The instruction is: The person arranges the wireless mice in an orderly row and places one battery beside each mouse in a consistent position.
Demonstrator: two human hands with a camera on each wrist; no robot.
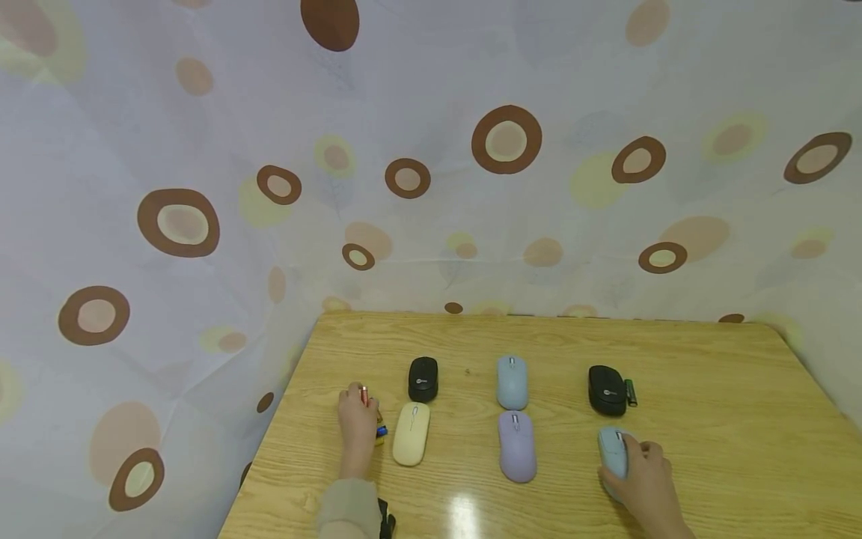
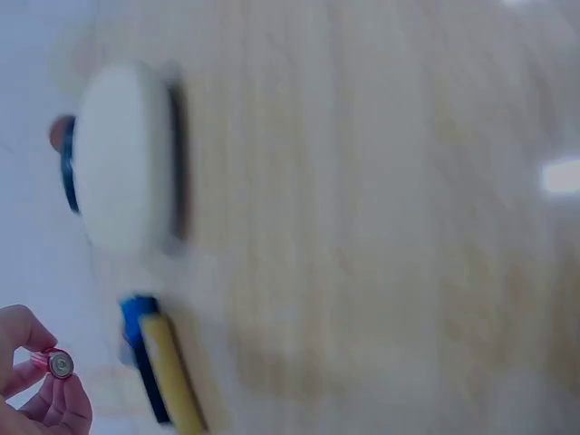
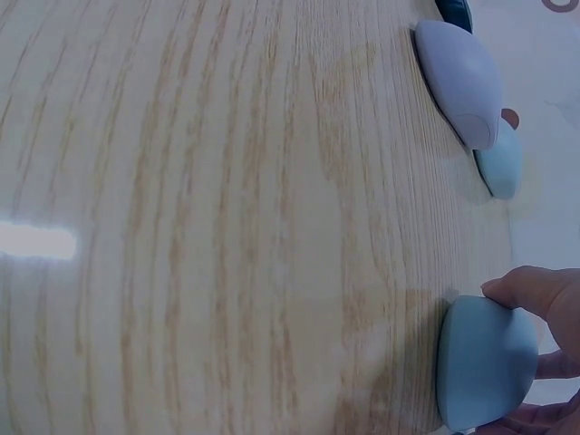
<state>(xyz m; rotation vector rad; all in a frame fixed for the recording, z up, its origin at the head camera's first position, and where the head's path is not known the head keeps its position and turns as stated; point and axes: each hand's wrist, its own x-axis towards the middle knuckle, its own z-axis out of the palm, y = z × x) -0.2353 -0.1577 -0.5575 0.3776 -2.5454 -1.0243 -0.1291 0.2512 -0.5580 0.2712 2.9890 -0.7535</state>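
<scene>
At the left of the table my left hand (image 1: 357, 423) pinches a red battery (image 2: 58, 363) between thumb and fingers; its flat end faces the left wrist camera. Beside that hand lie a yellow battery (image 2: 172, 376) and a blue-and-black battery (image 2: 140, 313). A cream mouse (image 1: 411, 434) sits just right of them. Over on the right, my right hand (image 1: 645, 477) grips a light blue mouse (image 3: 487, 364) by its sides, thumb on the left edge. The mouse appears to rest on the table. Its far side is hidden by the fingers.
A black mouse (image 1: 423, 379) lies behind the cream one. Mid-table, another light blue mouse (image 1: 512, 382) stands behind a purple mouse (image 1: 517, 447). At the right, a black mouse (image 1: 607, 391) has a dark green battery (image 1: 630, 393) alongside. A patterned curtain (image 1: 431, 224) borders the table.
</scene>
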